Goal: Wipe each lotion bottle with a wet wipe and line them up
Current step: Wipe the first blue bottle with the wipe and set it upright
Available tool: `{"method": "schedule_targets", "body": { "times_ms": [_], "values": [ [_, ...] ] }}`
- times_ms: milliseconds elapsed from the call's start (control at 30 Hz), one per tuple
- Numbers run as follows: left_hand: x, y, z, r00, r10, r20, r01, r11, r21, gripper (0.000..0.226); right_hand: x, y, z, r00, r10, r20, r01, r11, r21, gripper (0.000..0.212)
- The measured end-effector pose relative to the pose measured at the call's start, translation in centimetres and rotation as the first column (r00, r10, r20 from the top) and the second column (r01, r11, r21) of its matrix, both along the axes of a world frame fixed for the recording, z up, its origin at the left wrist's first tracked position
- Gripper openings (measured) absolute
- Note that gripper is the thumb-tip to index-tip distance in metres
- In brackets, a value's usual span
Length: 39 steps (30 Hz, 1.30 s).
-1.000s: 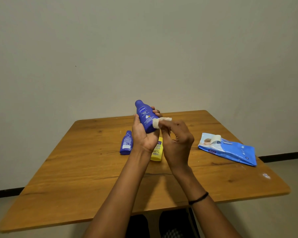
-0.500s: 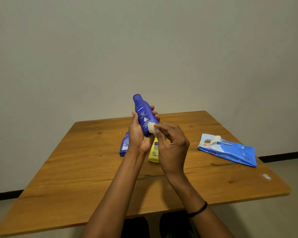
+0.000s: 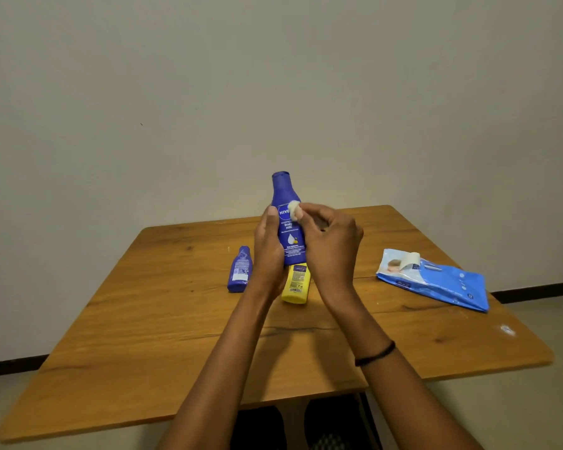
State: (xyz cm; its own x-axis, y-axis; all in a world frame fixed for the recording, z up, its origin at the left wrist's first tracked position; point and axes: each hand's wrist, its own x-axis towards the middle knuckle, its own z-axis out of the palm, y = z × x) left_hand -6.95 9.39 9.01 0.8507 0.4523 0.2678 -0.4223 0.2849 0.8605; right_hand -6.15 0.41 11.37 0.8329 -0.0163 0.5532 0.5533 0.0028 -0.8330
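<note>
Raised upright, curved plastic bottle (image 3: pixel 288 222) meets bunched wipe (image 3: pixel 294 210).

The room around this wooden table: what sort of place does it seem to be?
Probably a plain room in a home, though that is a guess. A bare wooden table stands against an undecorated pale wall, with a tiled floor and dark skirting. On it lie only lotion bottles and a wipes pack.

Bare forearms, no sleeves; thin black band (image 3: pixel 375 353) on rt wrist.

Two bottles (image 3: pixel 240 269) lie mid-table (image 3: pixel 163 319), a third (image 3: pixel 288 219) held above them, the wipes pack (image 3: pixel 436 280) well right.
</note>
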Motion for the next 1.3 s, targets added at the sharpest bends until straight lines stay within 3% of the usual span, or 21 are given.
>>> {"method": "schedule_targets", "body": {
  "times_ms": [67,200,500,667,900,1100,1300],
  "values": [
    [0.2,-1.0,-0.6,0.996,0.062,-0.059,-0.058,0.995,0.080,0.028,1.0,0.4,1.8,1.000,-0.030,0.009,0.030,0.999,0.015,0.030],
    [0.6,-1.7,-0.8,0.990,0.121,-0.068,-0.122,0.993,0.000,0.030,1.5,1.1,3.2,1.000,0.006,0.026,-0.005,0.999,-0.038,0.026],
    [0.6,0.3,-0.8,0.984,0.174,-0.030,-0.176,0.978,-0.114,0.033,-2.7,-0.2,-2.7,0.993,-0.026,0.112,0.050,0.976,-0.213,0.043],
    [0.8,0.5,-1.0,0.990,0.139,-0.038,-0.143,0.975,-0.169,0.035,-4.0,-0.6,-4.0,0.986,-0.052,0.159,0.082,0.978,-0.193,0.046],
    [1.3,-0.4,-1.2,0.983,0.177,-0.043,-0.176,0.984,0.037,0.035,-1.2,0.4,0.1,0.992,-0.071,0.104,0.083,0.990,-0.113,0.035],
    [0.8,-1.4,-1.3,0.976,0.205,-0.068,-0.202,0.978,0.049,0.030,1.4,1.5,3.2,0.998,0.031,0.050,-0.024,0.991,-0.133,0.028],
    [0.4,-0.9,0.1,0.998,0.048,-0.032,-0.051,0.995,-0.084,0.041,-1.2,1.2,0.6,0.955,-0.083,0.285,0.166,0.945,-0.282,0.027]
  ]
}}
